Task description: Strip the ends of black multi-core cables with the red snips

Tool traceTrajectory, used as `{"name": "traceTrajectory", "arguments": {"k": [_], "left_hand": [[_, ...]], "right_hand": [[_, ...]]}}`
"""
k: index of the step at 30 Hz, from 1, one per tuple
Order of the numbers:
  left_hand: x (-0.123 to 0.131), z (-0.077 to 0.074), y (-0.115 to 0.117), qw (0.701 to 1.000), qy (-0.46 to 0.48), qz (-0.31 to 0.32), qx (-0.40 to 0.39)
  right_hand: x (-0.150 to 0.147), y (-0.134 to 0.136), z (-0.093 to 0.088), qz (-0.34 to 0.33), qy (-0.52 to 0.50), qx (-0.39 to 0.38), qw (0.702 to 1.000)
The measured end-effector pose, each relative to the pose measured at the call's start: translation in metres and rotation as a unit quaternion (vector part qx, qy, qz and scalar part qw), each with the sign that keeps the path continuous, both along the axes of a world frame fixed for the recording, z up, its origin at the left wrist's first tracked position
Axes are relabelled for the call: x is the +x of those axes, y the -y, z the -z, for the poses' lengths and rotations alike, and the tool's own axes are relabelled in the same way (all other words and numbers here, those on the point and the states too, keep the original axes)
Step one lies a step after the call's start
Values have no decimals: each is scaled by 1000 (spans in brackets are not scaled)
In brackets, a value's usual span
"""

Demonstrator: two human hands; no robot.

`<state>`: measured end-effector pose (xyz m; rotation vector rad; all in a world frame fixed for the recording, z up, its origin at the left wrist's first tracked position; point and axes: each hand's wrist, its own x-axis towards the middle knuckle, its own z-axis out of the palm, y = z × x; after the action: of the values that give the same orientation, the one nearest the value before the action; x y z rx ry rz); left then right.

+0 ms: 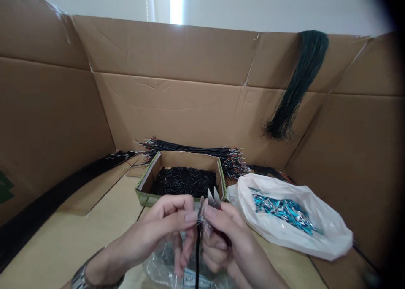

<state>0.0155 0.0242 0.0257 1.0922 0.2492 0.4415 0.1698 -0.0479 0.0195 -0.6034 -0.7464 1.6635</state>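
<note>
My left hand (158, 234) pinches the ends of a thin bundle of black wires (198, 255) between thumb and fingertips, and the bundle hangs down between my hands. My right hand (228, 242) grips small metal-tipped cutters (214, 199), whose tips point up just beside the wire ends. Most of the cutters' handles are hidden in that hand. Below both hands lies a clear plastic bag (167, 266). A metal bracelet or watch (80, 278) circles my left wrist.
A low cardboard box (155, 175) of short black pieces stands just beyond my hands. To the right lies a white plastic bag (316, 234) holding shiny blue pieces. Black wire bundles (190, 147) lie behind the box, a dark green bundle (299, 86) hangs on the cardboard wall, and another black bundle (57, 200) runs along the left.
</note>
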Motion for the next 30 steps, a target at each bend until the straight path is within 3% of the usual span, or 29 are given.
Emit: {"name": "traceTrajectory", "arguments": {"k": [5,12,16,24,30], "left_hand": [[-3,-7,5,996,-24,-32,74],[6,0,11,995,36,-85,31],[8,6,11,995,28,-88,32],[6,3,14,987,-26,-94,125],[10,9,10,992,20,-97,76]], "right_hand": [[-1,-1,4,43,38,-22,998],[-2,-5,0,151,58,-60,985],[-1,-5,-2,149,76,-57,984],[7,-5,0,112,124,-50,985],[-2,-6,1,148,67,-15,987]]}}
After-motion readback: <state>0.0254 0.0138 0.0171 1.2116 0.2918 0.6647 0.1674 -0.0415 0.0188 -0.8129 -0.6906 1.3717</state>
